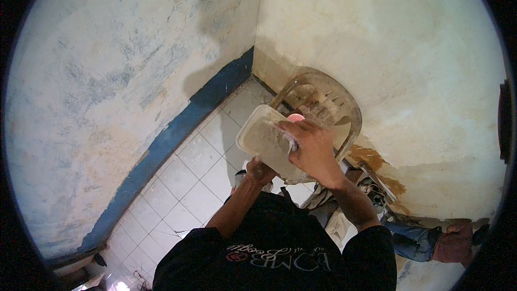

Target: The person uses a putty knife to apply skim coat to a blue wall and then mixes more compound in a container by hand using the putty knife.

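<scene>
My left hand point(259, 171) grips a pale, translucent rectangular plastic tray point(256, 132) at its near edge, from underneath. My right hand point(315, 145) is over the right part of the tray, fingers curled on a small whitish object point(292, 144) that is mostly hidden; I cannot make out what it is. Just beyond the tray a round pink thing point(296, 116) shows partly. Behind it stands a dirty beige plastic chair point(344, 102) in the corner, partly hidden by the tray and my right arm.
A patchy wall point(91, 75) with a blue lower band point(161, 134) runs along the left, meeting a stained cream wall point(404, 75). White floor tiles point(183, 167) lie below. Jumbled fabric point(339, 221) and cables sit right of me. Blue and maroon clothing point(414, 237) lies at the lower right.
</scene>
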A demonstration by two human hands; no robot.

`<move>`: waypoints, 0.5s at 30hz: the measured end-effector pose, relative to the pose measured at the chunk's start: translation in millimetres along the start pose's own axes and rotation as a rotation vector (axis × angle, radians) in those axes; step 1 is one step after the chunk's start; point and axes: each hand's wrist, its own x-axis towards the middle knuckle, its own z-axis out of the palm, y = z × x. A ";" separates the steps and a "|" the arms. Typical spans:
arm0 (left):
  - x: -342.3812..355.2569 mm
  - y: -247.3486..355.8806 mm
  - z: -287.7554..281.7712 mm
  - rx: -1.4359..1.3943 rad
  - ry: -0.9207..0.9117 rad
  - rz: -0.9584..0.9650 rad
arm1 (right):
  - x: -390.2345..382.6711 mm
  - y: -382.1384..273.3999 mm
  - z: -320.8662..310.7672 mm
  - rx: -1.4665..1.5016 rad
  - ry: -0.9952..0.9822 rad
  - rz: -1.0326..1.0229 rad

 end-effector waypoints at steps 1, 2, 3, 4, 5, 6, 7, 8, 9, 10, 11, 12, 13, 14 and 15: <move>1.9 0.3 3.2 0.013 0.005 0.030 | -1.5 -3.3 2.8 -0.001 0.000 0.000; 3.1 0.4 4.6 0.026 0.010 0.059 | -3.3 -6.8 5.9 -0.007 -0.021 -0.023; 2.7 0.0 -1.4 0.026 0.011 0.061 | -4.1 -9.3 7.8 -0.011 -0.043 -0.049; 3.1 -0.7 -10.8 0.030 -0.002 0.041 | -4.1 -10.3 7.6 -0.011 -0.044 -0.051; 2.6 -1.5 -18.3 0.034 -0.016 0.020 | -4.0 -11.5 6.9 0.037 -0.055 -0.065; 2.2 -0.2 -16.7 0.034 -0.013 0.018 | -4.0 -12.0 7.1 0.087 -0.065 -0.075; 2.1 1.3 -14.6 0.045 -0.043 0.018 | -3.2 -11.5 6.8 0.089 -0.065 -0.073; 1.8 2.6 -13.4 0.056 -0.072 0.018 | -1.6 -10.1 5.9 0.145 -0.079 -0.041; 1.7 2.3 -15.1 0.055 -0.071 0.014 | -1.1 -9.4 4.9 0.199 -0.091 -0.007; 1.9 1.8 -18.9 0.040 -0.126 0.011 | -1.1 -8.3 7.8 0.199 -0.091 -0.003; 2.1 1.2 -22.6 0.025 -0.181 0.007 | -0.9 -6.3 13.5 0.193 -0.099 -0.020; 0.5 0.8 -25.6 0.025 -0.179 0.005 | -0.5 -5.0 18.1 0.189 -0.107 -0.038; -2.2 -0.3 -28.1 0.013 -0.135 0.027 | 0.8 -2.7 18.5 0.191 -0.106 -0.036; -4.4 -0.6 -30.9 0.007 -0.113 0.038 | 3.3 1.3 17.0 0.240 -0.105 0.003; -4.0 -0.1 -25.6 0.000 -0.091 0.047 | 5.6 6.1 14.7 0.286 -0.103 0.043</move>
